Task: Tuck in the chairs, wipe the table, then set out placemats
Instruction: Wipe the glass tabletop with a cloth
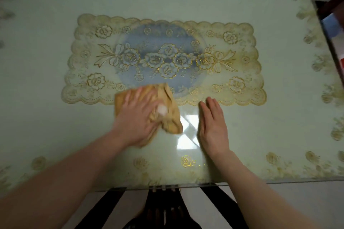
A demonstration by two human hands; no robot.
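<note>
Left hand (136, 117) is pressing flat on the cloth (167, 115); unwiped tabletop (46, 61) is lying leftward; right hand (213, 126) is resting open, empty.

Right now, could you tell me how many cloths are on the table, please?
1. A tan cloth lies near the table's front middle, pressed flat under the left hand, overlapping the lace mat's near edge. The right hand holds none.
</note>
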